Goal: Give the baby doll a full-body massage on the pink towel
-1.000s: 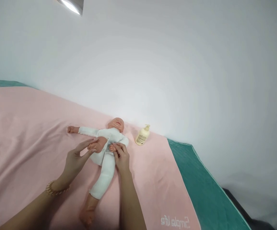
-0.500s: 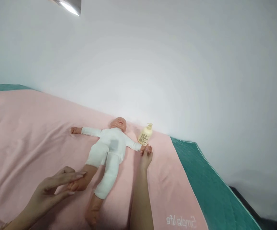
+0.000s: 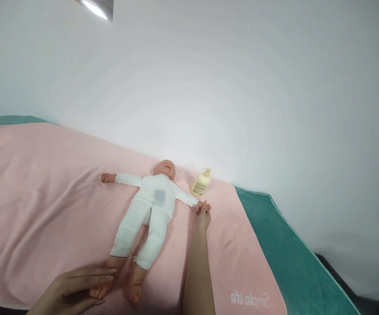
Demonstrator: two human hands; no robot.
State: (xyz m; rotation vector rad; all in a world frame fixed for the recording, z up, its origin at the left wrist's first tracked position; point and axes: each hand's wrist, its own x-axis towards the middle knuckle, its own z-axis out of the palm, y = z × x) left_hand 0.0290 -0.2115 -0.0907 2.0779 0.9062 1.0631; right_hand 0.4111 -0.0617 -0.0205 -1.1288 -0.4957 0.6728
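A baby doll in a white long-sleeved outfit lies on its back on the pink blanket, arms spread out and both legs straight. At the lower left, my left hand has the doll's foot between its thumb and outstretched fingers. My right hand pinches the doll's small hand on the right side, with my forearm running down beside the doll. A pale yellow pump bottle stands just beyond that small hand. The doll's other foot rests untouched.
White printed lettering, reversed to my view, marks the blanket's near right corner. Green cloth shows under the blanket along the right side. A white wall rises behind the blanket, and a lamp hangs at the top left.
My left hand has moved down toward me with the doll's foot, and that leg has gone from bent to straight. My right hand still grips the doll's hand.
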